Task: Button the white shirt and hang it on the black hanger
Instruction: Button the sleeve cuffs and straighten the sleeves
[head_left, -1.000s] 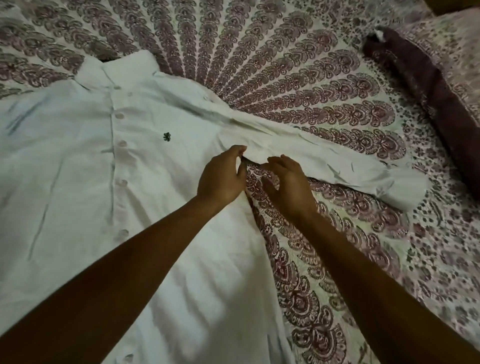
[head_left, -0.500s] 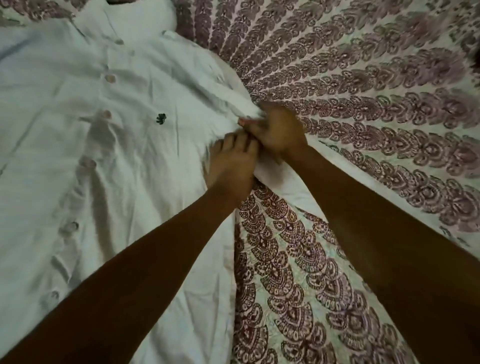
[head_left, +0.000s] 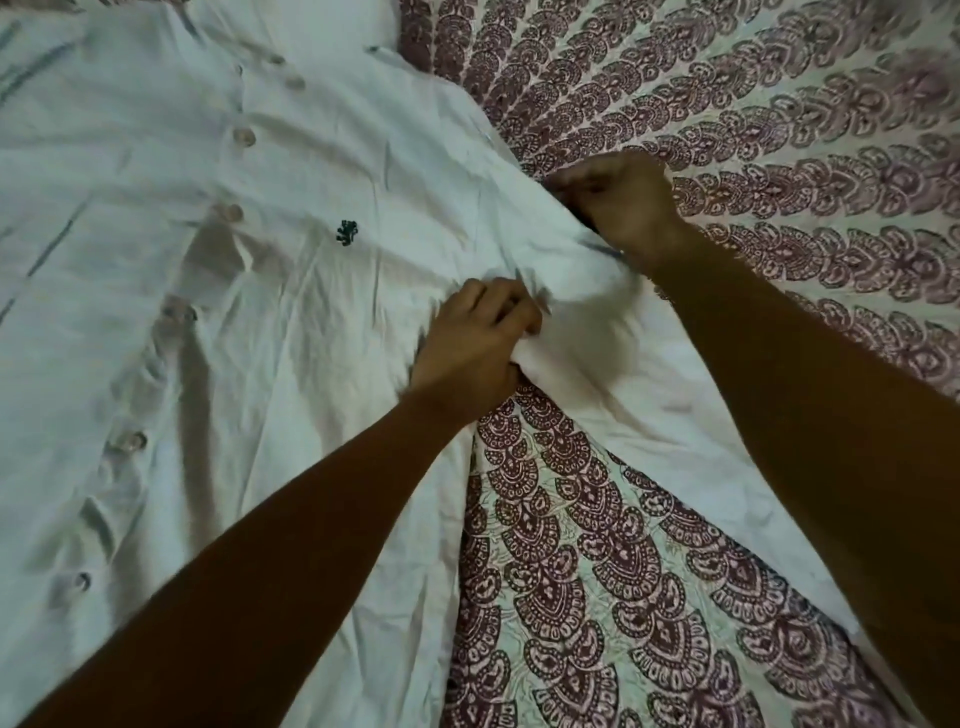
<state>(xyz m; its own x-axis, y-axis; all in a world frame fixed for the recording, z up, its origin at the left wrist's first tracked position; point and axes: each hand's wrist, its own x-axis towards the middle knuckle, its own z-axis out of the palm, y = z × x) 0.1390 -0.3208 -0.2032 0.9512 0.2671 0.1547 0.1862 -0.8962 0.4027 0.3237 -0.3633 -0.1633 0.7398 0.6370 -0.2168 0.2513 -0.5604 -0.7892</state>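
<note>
The white shirt (head_left: 291, 171) lies front-up on the bed, its placket buttoned down the left with several pale buttons and a small dark logo on the chest. My left hand (head_left: 475, 338) is closed on a bunch of fabric at the shirt's armpit, below the logo. My right hand (head_left: 621, 200) grips the shoulder end of the sleeve, just beyond the left hand; something dark shows under its fingers. The sleeve runs down to the right beneath my right forearm. No black hanger is in view.
A cream bedsheet with maroon paisley rings (head_left: 597, 597) covers the bed under and to the right of the shirt. My two forearms cross the lower half of the view.
Both hands went from the sleeve's lower edge up to the armpit and shoulder and closed on fabric. The shirt now wrinkles around them, and the view has moved closer and to the left.
</note>
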